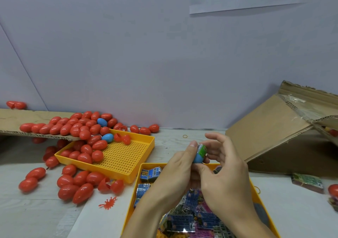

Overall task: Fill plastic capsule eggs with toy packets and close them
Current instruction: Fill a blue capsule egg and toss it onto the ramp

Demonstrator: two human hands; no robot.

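So right now both hands are up over the near yellow tray (263, 208), the one full of toy packets (182, 221), and they're working on one blue egg half (198, 158). The left hand (175, 172) has it pinched, thumb up on the left side and the other fingers curled underneath, so that hand is clamped on the egg. A green packet (202, 149) is sticking out of the top of the half, not pushed all the way in by the look of it. The right hand (225, 175) is just beside it on the right, fingers loosely spread and curved around the packet; can't tell if it's actually gripping anything or only touching. The egg's long axis runs roughly upright, tilted a bit away, open end up, so I'd guess the packet needs pressing straight down along that axis. Right hand is best placed for that. Closed red eggs (86, 133) sit well off to the left, spilling into the other yellow tray (124, 164).
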